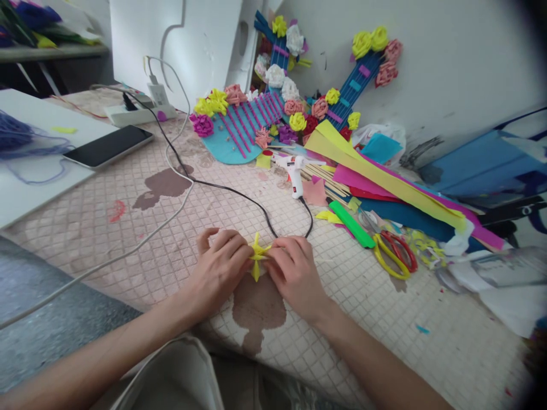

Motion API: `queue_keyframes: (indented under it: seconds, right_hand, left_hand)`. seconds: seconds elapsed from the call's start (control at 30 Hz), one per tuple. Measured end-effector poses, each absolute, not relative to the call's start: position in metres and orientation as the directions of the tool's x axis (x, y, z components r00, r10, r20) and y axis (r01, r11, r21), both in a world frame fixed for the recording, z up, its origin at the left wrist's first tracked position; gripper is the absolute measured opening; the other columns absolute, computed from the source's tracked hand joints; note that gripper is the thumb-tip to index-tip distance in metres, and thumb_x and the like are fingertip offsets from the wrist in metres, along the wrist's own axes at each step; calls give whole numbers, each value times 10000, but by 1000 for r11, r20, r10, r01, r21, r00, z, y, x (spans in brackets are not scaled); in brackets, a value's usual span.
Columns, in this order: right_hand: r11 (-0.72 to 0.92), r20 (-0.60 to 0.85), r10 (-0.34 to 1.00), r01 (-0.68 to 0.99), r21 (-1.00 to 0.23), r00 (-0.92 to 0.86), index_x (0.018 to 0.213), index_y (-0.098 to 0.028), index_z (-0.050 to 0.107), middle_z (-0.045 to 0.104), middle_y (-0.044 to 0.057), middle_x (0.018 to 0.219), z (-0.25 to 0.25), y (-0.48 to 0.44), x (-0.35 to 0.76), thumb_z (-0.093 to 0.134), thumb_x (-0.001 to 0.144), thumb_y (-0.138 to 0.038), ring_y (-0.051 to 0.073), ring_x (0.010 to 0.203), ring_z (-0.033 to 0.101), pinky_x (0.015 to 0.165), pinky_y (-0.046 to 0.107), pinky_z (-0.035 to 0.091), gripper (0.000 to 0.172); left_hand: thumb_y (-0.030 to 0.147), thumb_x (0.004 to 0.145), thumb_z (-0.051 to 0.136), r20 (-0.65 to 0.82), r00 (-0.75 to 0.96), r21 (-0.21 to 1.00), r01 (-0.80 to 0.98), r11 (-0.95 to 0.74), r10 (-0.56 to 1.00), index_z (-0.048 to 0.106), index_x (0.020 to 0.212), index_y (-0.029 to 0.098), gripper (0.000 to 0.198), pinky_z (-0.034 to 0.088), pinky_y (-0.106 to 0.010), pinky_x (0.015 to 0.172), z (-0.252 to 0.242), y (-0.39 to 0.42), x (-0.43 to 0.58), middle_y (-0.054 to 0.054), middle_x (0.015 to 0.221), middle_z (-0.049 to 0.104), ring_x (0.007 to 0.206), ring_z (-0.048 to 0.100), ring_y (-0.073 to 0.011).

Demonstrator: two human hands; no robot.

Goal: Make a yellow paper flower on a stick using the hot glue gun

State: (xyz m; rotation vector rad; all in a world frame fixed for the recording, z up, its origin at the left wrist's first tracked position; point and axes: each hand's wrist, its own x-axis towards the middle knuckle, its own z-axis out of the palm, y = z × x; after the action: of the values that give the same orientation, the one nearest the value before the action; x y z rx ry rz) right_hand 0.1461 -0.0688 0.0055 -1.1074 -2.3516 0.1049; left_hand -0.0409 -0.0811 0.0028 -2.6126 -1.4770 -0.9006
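Between my two hands, near the table's front edge, is a small yellow paper flower (pixel 257 257) with pointed petals spread out. My left hand (pixel 224 265) pinches its left side, fingers bent together. On the right side, the fingers of my right hand (pixel 297 270) are closed on the flower too. The fingertips partly cover the side petals. A thin pale stick (pixel 325 261) shows just right of my right hand. Beyond the hands a white glue gun (pixel 294 172) rests on the table, its black cord running behind my right hand.
Scissors (pixel 391 256), a green cutter (pixel 351 223) and coloured paper strips (pixel 384 176) lie to the right. Flower-decorated blue pieces (pixel 243 128) lean at the back. A phone (pixel 111 146) and power strip (pixel 137 112) are at the left; a white cable (pixel 145 239) crosses the left side.
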Motion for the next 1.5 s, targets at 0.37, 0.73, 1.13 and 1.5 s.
queue_keyframes:
  seconds: [0.37, 0.73, 1.13, 1.5]
  right_hand:
    - [650, 411, 745, 711, -269, -525, 886, -180, 580, 583, 74, 984, 10, -70, 177, 509, 895, -163, 218, 945, 487, 829, 389, 425, 74]
    - [204, 369, 923, 949, -241, -105, 842, -193, 572, 613, 31, 793, -8, -40, 252, 507, 867, -260, 179, 709, 574, 634, 294, 436, 97]
    - [217, 507, 846, 975, -45, -165, 856, -183, 582, 613, 62, 813, -6, 1, 262, 473, 885, -354, 207, 740, 569, 629, 321, 433, 205]
    - [332, 418, 891, 883, -333, -178, 960, -137, 613, 639, 80, 811, 6, 97, 186, 615, 764, -458, 229, 795, 561, 748, 364, 433, 376]
  left_hand:
    - [239, 929, 465, 457, 394, 339, 752, -566, 797, 605, 859, 204, 161, 270, -444, 903, 6, -82, -45, -27, 889, 637, 912, 509, -203]
    - [205, 895, 515, 479, 415, 395, 685, -613, 773, 604, 882, 221, 91, 255, -431, 932, 6, -75, -55, -10, 907, 638, 939, 515, -199]
    - [174, 912, 469, 505, 489, 347, 639, -686, 711, 586, 822, 204, 151, 245, -387, 932, 22, -61, -69, 13, 801, 624, 847, 539, -158]
    - [199, 940, 447, 421, 524, 372, 645, -668, 740, 609, 835, 194, 193, 247, -405, 946, 18, -60, -73, -4, 837, 623, 892, 525, -170]
